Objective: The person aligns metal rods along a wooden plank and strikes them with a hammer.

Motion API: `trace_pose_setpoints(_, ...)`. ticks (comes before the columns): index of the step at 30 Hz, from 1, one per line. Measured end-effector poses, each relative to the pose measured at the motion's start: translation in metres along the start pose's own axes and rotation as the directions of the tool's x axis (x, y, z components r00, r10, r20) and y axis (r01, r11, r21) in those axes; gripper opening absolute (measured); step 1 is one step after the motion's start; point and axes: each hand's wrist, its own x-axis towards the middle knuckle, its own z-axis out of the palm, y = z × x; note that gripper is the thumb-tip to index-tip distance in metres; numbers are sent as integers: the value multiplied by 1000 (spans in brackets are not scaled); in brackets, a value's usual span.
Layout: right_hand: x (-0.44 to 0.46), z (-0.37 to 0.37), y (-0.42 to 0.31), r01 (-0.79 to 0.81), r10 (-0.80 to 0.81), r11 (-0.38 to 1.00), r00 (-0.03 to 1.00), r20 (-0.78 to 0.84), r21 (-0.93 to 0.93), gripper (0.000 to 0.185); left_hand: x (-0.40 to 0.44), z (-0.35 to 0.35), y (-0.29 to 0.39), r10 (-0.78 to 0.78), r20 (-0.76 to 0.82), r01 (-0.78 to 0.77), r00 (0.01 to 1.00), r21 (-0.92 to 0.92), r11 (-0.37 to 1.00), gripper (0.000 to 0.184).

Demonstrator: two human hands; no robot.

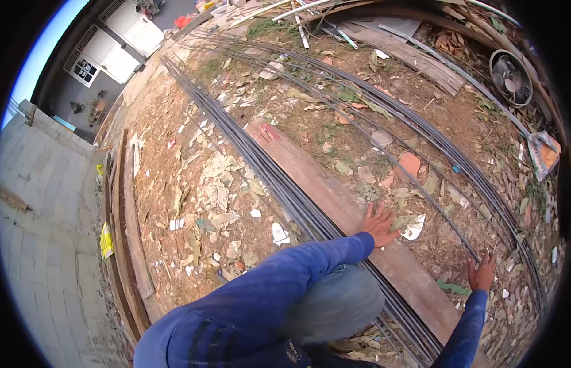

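Note:
My left hand [378, 226] lies with fingers spread on a long wooden plank [310, 178], beside a bundle of thin steel rods [261, 161]. The bundle runs along the plank's left edge and passes under my bent knee. To the right, my right hand [482, 273] reaches down with its fingers stretched apart, at a single steel rod [420, 187] on the ground. That rod meets the hand between thumb and fingers; whether it is touched I cannot tell. Farther right curves another bundle of steel rods [445, 144].
A grey block wall [46, 233] stands at left, with long timbers [119, 245] along its foot. Dry leaves and broken tile pieces [410, 164] litter the soil. At upper right are boards [414, 58] and a round fan-like object [510, 76]. A house with white doors [135, 37] stands behind.

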Motion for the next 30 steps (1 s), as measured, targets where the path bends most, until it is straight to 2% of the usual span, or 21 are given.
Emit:
trace_pose_setpoints(2, 9, 18, -1, 3, -10, 998, 992, -126, -56, 84, -1, -1, 0, -2, 20, 2, 1000, 27, 1000, 80)
trace_pose_setpoints(3, 19, 30, -4, 5, -10, 999, 992, -127, -41, 93, -2, -2, 2, -3, 29, 2, 1000, 32, 999, 81)
trace_pose_setpoints(6, 41, 51, -23, 30, -42, 997, 986, -162, -77, 96, -5, -8, 1, -8, 20, 7, 1000, 31, 999, 81)
trace_pose_setpoints(8, 45, 42, -47, -64, 59, 994, 997, -53, -86, 97, -4, -6, 3, -8, 2, 8, 1000, 25, 1000, 81)
trace_pose_setpoints(10, 32, -16, -94, -188, 197, 977, 976, 96, -102, 96, -3, -2, 2, -11, -18, 11, 1000, 34, 999, 81)
trace_pose_setpoints(11, 56, 13, -74, -245, 247, 961, 969, -2, -128, 95, -3, -3, 3, -8, -22, 9, 1000, 20, 1000, 81)
trace_pose_setpoints(12, 70, 23, -61, -162, 135, 981, 967, -214, -110, 95, -4, -3, 3, -5, -22, 6, 1000, 9, 1000, 80)
trace_pose_setpoints(13, 80, 29, -50, -77, 23, 991, 909, -416, -112, 95, -4, -4, 3, -2, -21, 2, 1000, -4, 1000, 80)
trace_pose_setpoints(14, 84, 30, -43, 6, -85, 991, 799, -595, -133, 95, -4, -4, 2, 3, -35, -3, 999, -1, 1000, 80)
trace_pose_setpoints(15, 85, 16, -48, -6, -124, 981, 744, -656, -192, 94, -5, -2, 2, 8, -46, -8, 999, -1, 1000, 80)
trace_pose_setpoints(17, 81, 8, -43, -45, -23, 983, 930, -367, -177, 94, -5, -4, 2, 16, -50, -16, 999, -6, 1000, 79)
trace_pose_setpoints(18, 80, -4, -43, -64, 26, 982, 978, -207, -177, 94, -6, -5, 3, 13, -41, -14, 999, -18, 1000, 79)
trace_pose_setpoints(19, 82, -17, -47, -130, 140, 980, 989, 57, -150, 96, -6, -7, 4, 12, -35, -13, 999, -30, 999, 78)
trace_pose_setpoints(22, 83, 19, -28, -210, 149, 941, 962, -229, -266, 95, -6, -4, 2, 16, -51, -18, 999, -27, 999, 77)
trace_pose_setpoints(25, 78, 26, -11, -36, -95, 958, 896, -435, -285, 83, -4, 7, 1, 10, -82, -15, 997, -61, 998, 78)
trace_pose_setpoints(28, 76, 14, -7, -34, -32, 978, 950, -311, -205, 70, -3, 7, -2, 18, -58, -22, 998, -63, 998, 78)
trace_pose_setpoints(29, 68, -24, -25, -69, 65, 993, 997, -50, -93, 60, -3, 3, -3, 15, -50, -18, 999, -58, 998, 77)
trace_pose_setpoints(30, 59, -38, -32, -34, 34, 996, 999, 1, -77, 58, -4, 0, -1, 12, -38, -14, 999, -56, 998, 76)
